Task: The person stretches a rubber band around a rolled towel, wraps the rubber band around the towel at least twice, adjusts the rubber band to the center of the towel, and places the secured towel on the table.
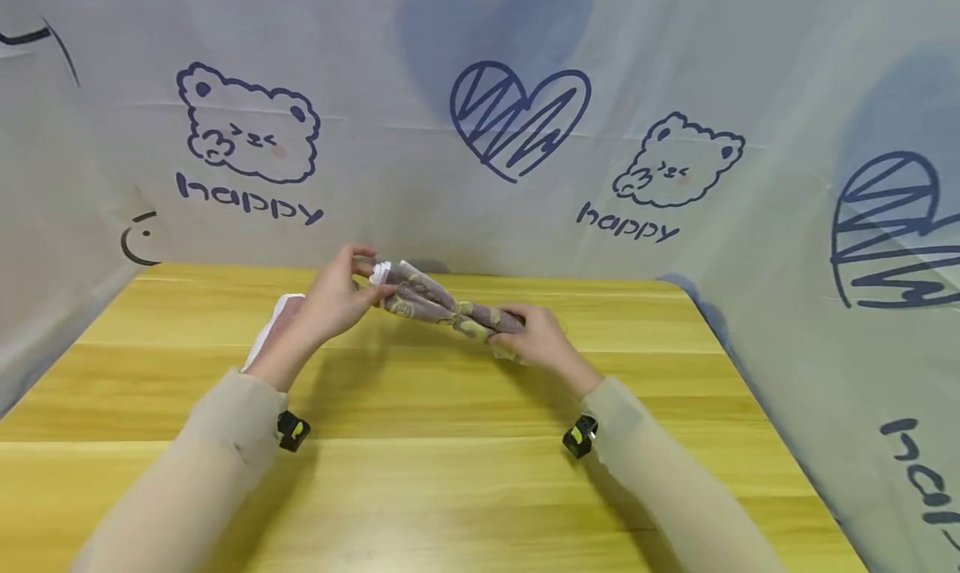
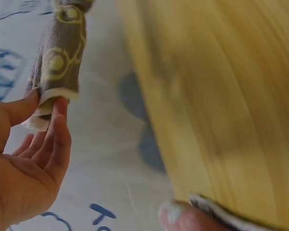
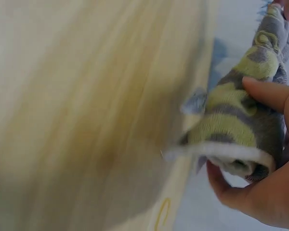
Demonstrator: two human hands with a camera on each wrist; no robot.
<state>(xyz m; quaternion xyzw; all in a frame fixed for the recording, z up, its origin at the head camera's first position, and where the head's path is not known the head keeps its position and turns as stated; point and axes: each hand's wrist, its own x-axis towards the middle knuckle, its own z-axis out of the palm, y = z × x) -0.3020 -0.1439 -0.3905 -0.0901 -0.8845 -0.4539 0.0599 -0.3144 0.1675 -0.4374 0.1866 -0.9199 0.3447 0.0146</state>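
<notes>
A rolled towel (image 1: 450, 313), greyish purple with yellow patterns and pale edges, is held above the far part of the table. It narrows near its middle. My left hand (image 1: 337, 299) pinches its left end, with the thumb on one side and fingers on the other; the left wrist view shows the towel's end (image 2: 62, 62) between them. Around the other end curls my right hand (image 1: 546, 339). In the right wrist view, the rolled layers of the towel (image 3: 226, 125) show at its white-edged opening. Part of the towel is hidden by the fingers.
A folded pink cloth with a white edge (image 1: 272, 327) lies on the wooden table (image 1: 420, 473), partly behind my left forearm. A pale curtain (image 1: 390, 164) with bear and heart drawings hangs along the table's far edge and sides.
</notes>
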